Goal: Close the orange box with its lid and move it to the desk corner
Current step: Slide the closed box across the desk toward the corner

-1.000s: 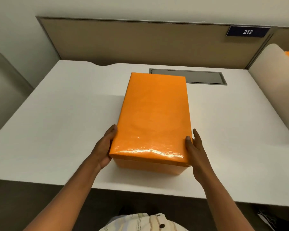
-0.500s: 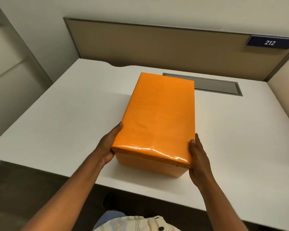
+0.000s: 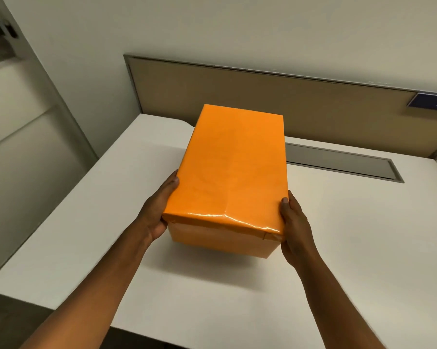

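Both hands gripped closed box, lifted off desk.
Left hand (image 3: 159,210) and right hand (image 3: 294,226) clamped box (image 3: 232,172) sides; box rose off desk (image 3: 351,248), shifted toward frame's upper left since earlier frame.

Office cubicle showing: white surface (image 3: 351,248) backing onto tan partition panel (image 3: 288,104), grey cable-tray flap (image 3: 338,162) sitting along surface's far edge, numbered blue plate (image 3: 431,100) hanging at partition's right end, plain walls surrounding.
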